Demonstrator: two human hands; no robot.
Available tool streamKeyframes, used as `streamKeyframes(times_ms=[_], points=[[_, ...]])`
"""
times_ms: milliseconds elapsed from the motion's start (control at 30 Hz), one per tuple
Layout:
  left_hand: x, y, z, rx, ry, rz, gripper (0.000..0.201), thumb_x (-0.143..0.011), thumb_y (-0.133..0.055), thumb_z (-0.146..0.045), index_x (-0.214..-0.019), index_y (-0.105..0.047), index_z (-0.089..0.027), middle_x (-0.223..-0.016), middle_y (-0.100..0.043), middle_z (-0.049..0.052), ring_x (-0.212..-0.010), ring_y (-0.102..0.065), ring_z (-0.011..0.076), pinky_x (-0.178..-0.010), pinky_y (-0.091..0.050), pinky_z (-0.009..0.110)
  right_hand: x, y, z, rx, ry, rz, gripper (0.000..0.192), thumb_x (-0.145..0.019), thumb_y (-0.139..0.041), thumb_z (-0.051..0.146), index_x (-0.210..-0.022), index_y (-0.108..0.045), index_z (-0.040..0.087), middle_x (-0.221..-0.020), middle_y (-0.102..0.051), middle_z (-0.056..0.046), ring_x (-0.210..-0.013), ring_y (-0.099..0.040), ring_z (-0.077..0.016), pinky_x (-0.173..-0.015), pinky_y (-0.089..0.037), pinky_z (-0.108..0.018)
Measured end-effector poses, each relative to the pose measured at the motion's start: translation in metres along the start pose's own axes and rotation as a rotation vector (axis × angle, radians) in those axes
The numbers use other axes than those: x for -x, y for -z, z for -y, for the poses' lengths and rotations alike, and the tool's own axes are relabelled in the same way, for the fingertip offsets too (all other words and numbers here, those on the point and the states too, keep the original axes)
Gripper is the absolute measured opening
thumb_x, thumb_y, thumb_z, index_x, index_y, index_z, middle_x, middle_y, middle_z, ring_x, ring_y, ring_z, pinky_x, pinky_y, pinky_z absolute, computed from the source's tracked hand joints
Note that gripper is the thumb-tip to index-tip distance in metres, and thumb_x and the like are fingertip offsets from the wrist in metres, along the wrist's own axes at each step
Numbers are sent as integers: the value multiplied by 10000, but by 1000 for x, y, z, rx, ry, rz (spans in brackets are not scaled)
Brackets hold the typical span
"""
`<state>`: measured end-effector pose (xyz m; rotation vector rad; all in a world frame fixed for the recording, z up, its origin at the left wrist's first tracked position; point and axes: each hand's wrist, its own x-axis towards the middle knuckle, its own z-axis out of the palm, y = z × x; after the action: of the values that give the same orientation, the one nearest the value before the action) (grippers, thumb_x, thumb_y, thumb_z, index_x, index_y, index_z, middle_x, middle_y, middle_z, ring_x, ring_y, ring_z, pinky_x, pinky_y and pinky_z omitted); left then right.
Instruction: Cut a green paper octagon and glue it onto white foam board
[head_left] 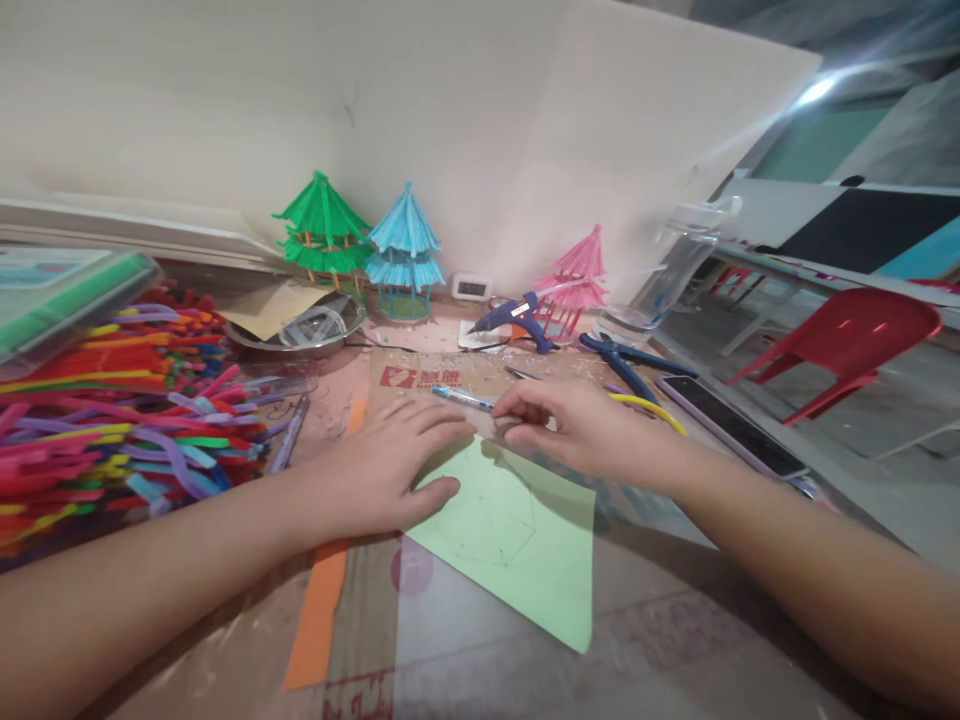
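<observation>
A light green paper sheet (525, 545) with a pencilled polygon lies on cardboard (442, 380) on the table. My left hand (390, 460) presses flat on the sheet's left edge, fingers spread. My right hand (570, 420) rests at the sheet's top corner with fingers curled, pinching something small there; a blue pen (461, 397) lies just left of its fingertips, and I cannot tell if the hand holds it.
A heap of coloured pipe cleaners (127, 410) fills the left. Green (324, 232), blue (405, 250) and pink (577, 275) paper pagodas stand at the wall. A blue glue gun (517, 320), pliers (626, 365), a phone (739, 425), an orange strip (319, 610) and a red chair (847, 340) surround.
</observation>
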<state>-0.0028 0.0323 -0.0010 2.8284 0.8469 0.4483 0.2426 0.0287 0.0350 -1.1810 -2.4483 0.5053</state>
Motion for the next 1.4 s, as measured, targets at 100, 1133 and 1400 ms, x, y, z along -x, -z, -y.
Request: streamKeyframes(times_ms=[100, 1133, 1400], points=[[-1, -1, -5, -8, -41, -48, 378, -892, -525, -228, -1262, -602, -214, -1375, -582, 101, -1298, -487, 312, -1121, -361, 547, 1, -1, -5, 47, -13, 79, 127, -886, -586, 157, -963, -686, 174, -762, -710, -7, -648, -612, -136, -603, -415, -234], [1, 0, -4, 19, 70, 91, 449, -953, -456, -348, -1347, -565, -162, -1501, -488, 135, -1404, -410, 315, -1155, -343, 518, -5, 13, -34, -6, -120, -156, 79, -871, -562, 257, -896, -588, 186, -769, -629, -4, -693, -576, -157, -609, -420, -236], [-4, 8, -1, -139, 326, 13, 728, -803, -635, -560, -1407, -526, -168, -1395, -571, 173, -1319, -480, 405, -1062, -416, 559, -14, 17, -53, 159, -245, -207, 203, -903, -569, 241, -1042, -694, 162, -867, -721, -61, -760, -626, -192, -667, -417, -267]])
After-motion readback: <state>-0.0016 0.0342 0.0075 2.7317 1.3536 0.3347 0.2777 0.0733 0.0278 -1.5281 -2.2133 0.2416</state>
